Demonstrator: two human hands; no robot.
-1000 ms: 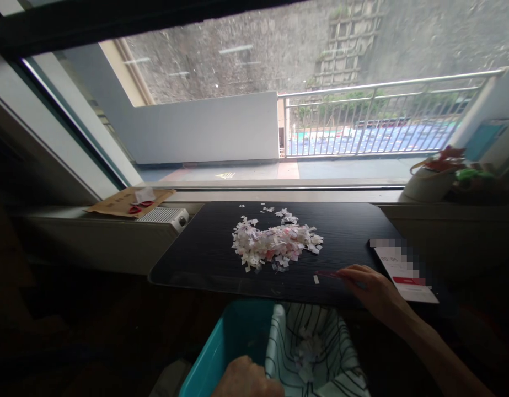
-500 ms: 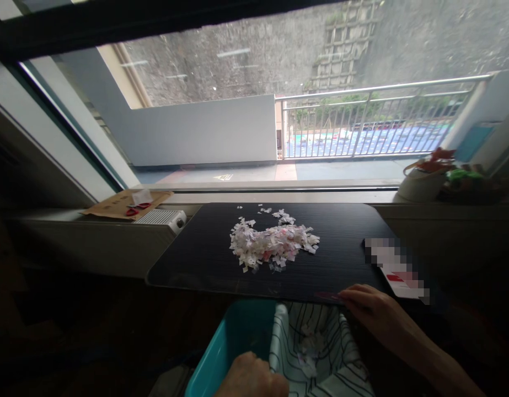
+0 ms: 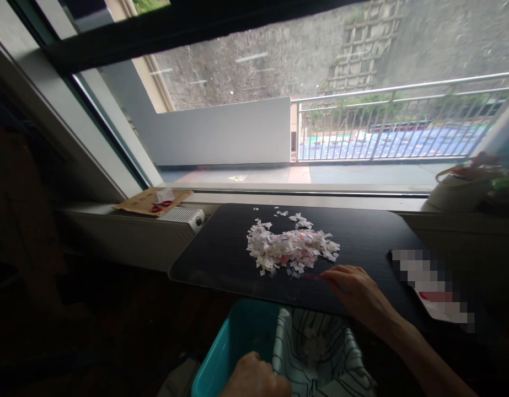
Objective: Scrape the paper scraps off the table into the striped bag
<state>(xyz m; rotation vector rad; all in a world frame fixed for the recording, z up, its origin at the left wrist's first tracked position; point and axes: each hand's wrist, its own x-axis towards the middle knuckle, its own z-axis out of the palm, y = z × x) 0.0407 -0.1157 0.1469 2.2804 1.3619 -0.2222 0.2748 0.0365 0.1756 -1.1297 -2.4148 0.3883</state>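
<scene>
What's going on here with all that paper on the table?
A person sits at a dark wood-grain table by a window. A heap of small white and pink paper scraps lies on it. The right hand rests flat on the table beside the heap, fingertips on a thin reddish strip. The left hand grips the rim of a teal plastic bin with a striped liner, below the table's edge.

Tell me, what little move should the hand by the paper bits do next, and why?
Probably sweep the heap of small white and pink paper scraps toward the near edge. The right hand lies flat on the black table beside the heap, and the left hand holds the teal bin with striped liner just below.
</scene>
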